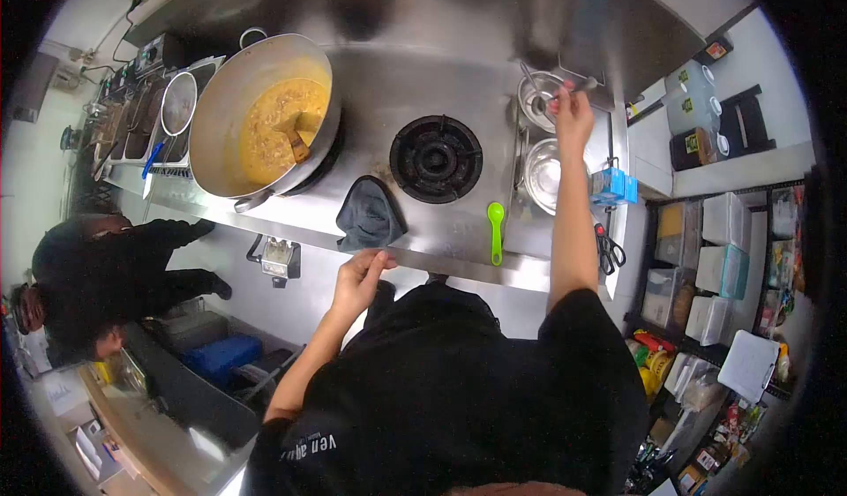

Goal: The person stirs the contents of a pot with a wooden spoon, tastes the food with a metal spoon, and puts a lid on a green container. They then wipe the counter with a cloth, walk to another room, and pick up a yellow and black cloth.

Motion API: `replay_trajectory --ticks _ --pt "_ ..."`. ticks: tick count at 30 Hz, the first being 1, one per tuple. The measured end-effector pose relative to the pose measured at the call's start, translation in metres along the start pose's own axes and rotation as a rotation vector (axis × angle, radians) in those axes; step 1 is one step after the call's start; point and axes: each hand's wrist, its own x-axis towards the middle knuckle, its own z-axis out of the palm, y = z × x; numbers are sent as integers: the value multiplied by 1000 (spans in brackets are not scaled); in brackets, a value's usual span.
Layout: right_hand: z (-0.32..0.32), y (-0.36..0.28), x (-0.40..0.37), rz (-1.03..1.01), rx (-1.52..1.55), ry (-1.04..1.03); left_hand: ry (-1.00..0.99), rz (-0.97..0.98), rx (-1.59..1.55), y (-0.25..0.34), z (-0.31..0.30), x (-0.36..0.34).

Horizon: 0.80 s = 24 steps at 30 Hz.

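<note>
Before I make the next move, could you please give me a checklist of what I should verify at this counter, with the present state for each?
1. Centre burner bears no pot: ok. Whether it is hot: cannot tell.
2. Grey cloth kept off the burner: ok; it lies beside it, near the front edge of the counter.
3. Wooden utensil inside the large pot: ok.
4. Green spoon lying on the counter: ok.
5. What the right hand, by the upper metal bowl, holds: cannot tell.
6. Left hand free: cannot tell; fingertips pinched, nothing clearly visible between them.
</note>
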Motion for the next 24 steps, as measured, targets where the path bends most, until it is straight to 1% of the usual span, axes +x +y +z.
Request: replay_trajectory --ticks 1,2,4,5,6,7,9,10,12,13,14,15,16,17,19,20,22,23,24 --pt "1 -29 -21 -30 -89 -69 -34 30 -7 6 0 6" --pt "6 -54 -52 -61 -174 -144 -97 19 57 18 -2 11" --pt "30 -80 -124 -395 -109 -290 -85 -51 -284 18 12 17" --pt "39 -91 -158 -403 -76 -324 -131 -153 -372 29 12 18" --pt "47 -100 -190 -589 -166 -537 -176 -188 -455 32 10 21" --pt "55 -109 -214 -785 -262 -739 -113 -300 -730 37 12 24" --pt "70 -129 -251 -913 -124 -982 -25 -362 -856 30 1 22" --pt "78 -136 -256 -922 -112 -995 31 -343 -911 28 -6 20" --pt "93 -151 -257 -1030 -210 -1103 121 -313 -978 13 -26 15" --pt "101 -156 -253 -1033 -213 -1104 200 -300 -888 26 -41 8" --pt "111 -162 -246 -1028 -213 -1082 321 -262 -885 42 -52 4" --pt "122 -169 -240 -1023 -215 -1061 341 -214 -782 48 -69 -3" --pt "135 -177 -239 -1006 -220 -983 380 -166 -646 40 -84 -7" --pt "152 -186 -243 -1013 -223 -984 413 -110 -523 34 -97 -12" --pt "191 -205 -253 -899 -417 -876 449 -69 -491 33 -122 -23" --pt "215 -199 -255 -916 -410 -880 460 -85 -572 37 -129 -29" --pt "268 -169 -262 -1035 -796 -927 477 -86 -630 37 -142 -38" --pt "288 -171 -261 -1057 -783 -927 474 -100 -683 35 -148 -43" --pt "305 -174 -258 -1045 -950 -988 488 -119 -708 30 -153 -48"
